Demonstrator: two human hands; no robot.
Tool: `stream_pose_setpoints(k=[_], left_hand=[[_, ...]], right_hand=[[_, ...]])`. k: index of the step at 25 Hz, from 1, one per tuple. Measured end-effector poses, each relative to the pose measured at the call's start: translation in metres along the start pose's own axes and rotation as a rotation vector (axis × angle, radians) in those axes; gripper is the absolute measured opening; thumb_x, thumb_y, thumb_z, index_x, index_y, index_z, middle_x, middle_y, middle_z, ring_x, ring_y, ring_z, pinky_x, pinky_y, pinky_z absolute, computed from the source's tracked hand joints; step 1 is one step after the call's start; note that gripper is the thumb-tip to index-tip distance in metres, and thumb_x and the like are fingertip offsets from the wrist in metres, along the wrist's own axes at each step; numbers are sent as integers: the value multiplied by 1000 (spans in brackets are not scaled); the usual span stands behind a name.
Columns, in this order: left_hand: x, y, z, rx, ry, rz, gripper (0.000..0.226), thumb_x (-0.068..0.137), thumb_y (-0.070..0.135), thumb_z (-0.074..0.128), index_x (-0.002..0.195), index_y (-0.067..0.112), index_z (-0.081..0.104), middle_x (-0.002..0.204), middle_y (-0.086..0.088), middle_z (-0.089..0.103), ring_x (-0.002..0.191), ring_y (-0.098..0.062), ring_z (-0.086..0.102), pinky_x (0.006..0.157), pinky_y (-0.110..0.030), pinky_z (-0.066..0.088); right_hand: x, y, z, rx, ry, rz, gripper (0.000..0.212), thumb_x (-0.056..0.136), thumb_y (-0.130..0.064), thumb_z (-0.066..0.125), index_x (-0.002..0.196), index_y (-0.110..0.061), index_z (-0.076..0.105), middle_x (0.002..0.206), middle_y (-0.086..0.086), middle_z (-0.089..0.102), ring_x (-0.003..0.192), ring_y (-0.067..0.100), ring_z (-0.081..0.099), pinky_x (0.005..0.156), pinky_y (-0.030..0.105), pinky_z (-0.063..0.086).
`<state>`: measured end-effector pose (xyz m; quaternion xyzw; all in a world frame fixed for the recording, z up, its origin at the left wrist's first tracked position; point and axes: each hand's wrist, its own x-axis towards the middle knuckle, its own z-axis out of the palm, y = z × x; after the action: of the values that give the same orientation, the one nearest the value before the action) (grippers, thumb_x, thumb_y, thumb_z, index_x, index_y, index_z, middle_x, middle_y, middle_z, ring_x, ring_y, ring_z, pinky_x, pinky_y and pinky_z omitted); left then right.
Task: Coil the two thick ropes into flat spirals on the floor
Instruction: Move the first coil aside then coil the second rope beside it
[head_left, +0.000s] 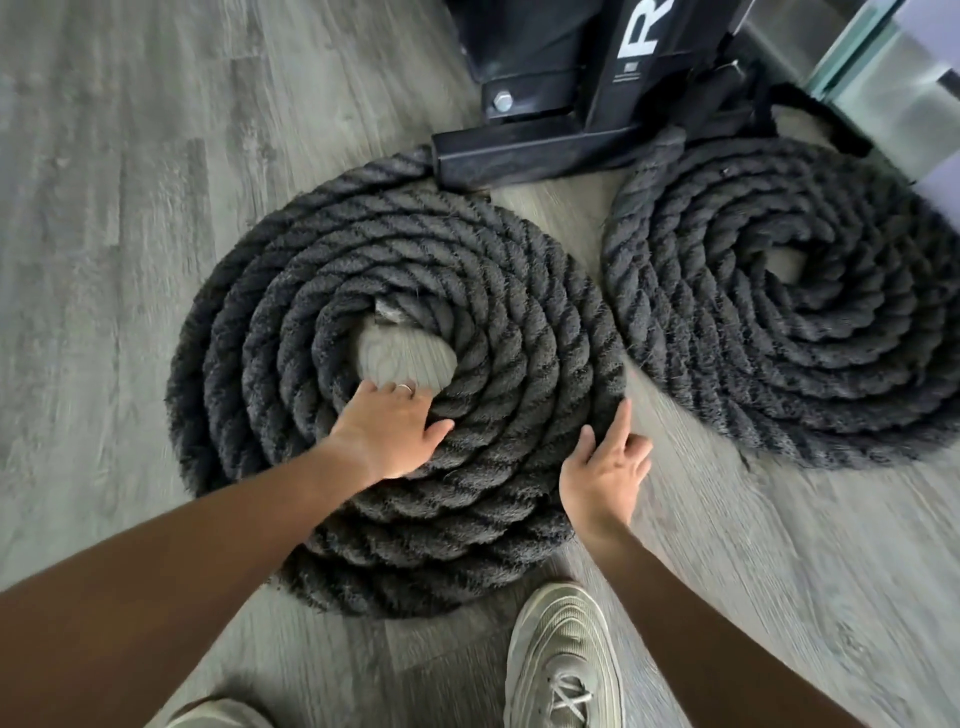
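Two thick black ropes lie wound in flat spirals on the grey wood floor. The left coil (291, 332) is the larger one, with a bare patch of floor at its centre. My left hand (389, 431) rests flat on its inner turns, fingers curled over the rope at the edge of that centre hole. My right hand (605, 467) is beside the coil's right edge, fingers spread, fingertips touching the outer turn. The right coil (810, 332) lies apart from both hands, its outer end running up behind the black frame.
A black steel machine base (561, 104) with a bolt stands at the top, touching both coils. A glass and metal fitting (883, 67) is at top right. My shoe (563, 660) stands just below the left coil, another shoe (218, 717) at bottom left.
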<state>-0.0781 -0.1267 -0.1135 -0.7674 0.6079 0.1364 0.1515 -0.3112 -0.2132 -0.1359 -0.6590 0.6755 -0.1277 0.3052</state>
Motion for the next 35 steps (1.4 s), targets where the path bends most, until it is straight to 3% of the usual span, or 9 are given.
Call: stream_pose_setpoints(k=[4, 8, 14, 20, 24, 27, 30, 33, 35], left_hand=[[-14, -51, 0, 79, -19, 116, 79, 91, 75, 9, 141, 29, 49, 136, -1, 58, 129, -25, 46, 118, -51, 20], [-9, -35, -3, 177, 12, 74, 74, 92, 69, 8, 131, 26, 54, 124, -3, 61, 116, -28, 51, 107, -47, 33], [-2, 4, -8, 44, 31, -47, 57, 97, 66, 27, 120, 23, 57, 119, -5, 63, 116, -30, 50, 97, -53, 38], [4, 25, -6, 18, 46, -93, 63, 97, 67, 26, 130, 22, 54, 128, -6, 61, 120, -30, 50, 102, -55, 36], [3, 22, -5, 52, 66, -70, 65, 98, 67, 20, 132, 23, 53, 128, -4, 61, 118, -29, 51, 99, -53, 37], [2, 25, -11, 66, 40, -70, 62, 99, 66, 20, 133, 24, 52, 128, -4, 60, 117, -29, 50, 96, -50, 39], [5, 32, -19, 65, -7, -82, 61, 101, 64, 22, 136, 22, 48, 128, -7, 60, 117, -30, 50, 94, -50, 40], [7, 37, -23, 58, -46, -105, 63, 101, 63, 21, 142, 20, 43, 133, -9, 57, 123, -32, 47, 98, -53, 39], [4, 41, -20, 48, -63, -139, 65, 102, 63, 20, 147, 20, 39, 143, -11, 51, 131, -34, 42, 108, -56, 34]], right_hand=[[12, 2, -3, -81, -37, -44, 62, 105, -37, 29, 160, -25, 2, 140, 21, 31, 134, 42, 28, 113, 49, 27], [37, -3, -7, -138, -42, -76, 62, 105, -36, 29, 160, -27, 1, 140, 20, 30, 129, 38, 34, 111, 46, 30], [76, 0, -33, -156, -135, -130, 62, 104, -30, 35, 159, -31, 7, 143, 15, 27, 133, 36, 31, 103, 52, 45], [97, -5, -50, -237, -164, -107, 62, 103, -31, 39, 159, -32, 13, 150, 18, 27, 135, 38, 31, 107, 52, 40], [98, -1, -58, -392, -66, -121, 62, 99, -45, 44, 156, -33, 24, 142, 14, 36, 126, 38, 34, 103, 53, 37], [100, -5, -57, -274, -120, -133, 62, 100, -34, 47, 157, -25, 24, 155, 16, 30, 129, 41, 43, 99, 48, 47], [112, -8, -64, -257, -167, -209, 57, 100, -26, 48, 154, -18, 31, 155, 13, 31, 117, 35, 58, 88, 36, 53], [123, -5, -71, -325, -189, -282, 55, 101, -29, 49, 152, -15, 34, 151, 15, 37, 113, 35, 59, 92, 40, 53], [127, -5, -75, -345, -196, -247, 57, 100, -32, 52, 152, -17, 36, 150, 14, 41, 106, 36, 63, 86, 44, 57]])
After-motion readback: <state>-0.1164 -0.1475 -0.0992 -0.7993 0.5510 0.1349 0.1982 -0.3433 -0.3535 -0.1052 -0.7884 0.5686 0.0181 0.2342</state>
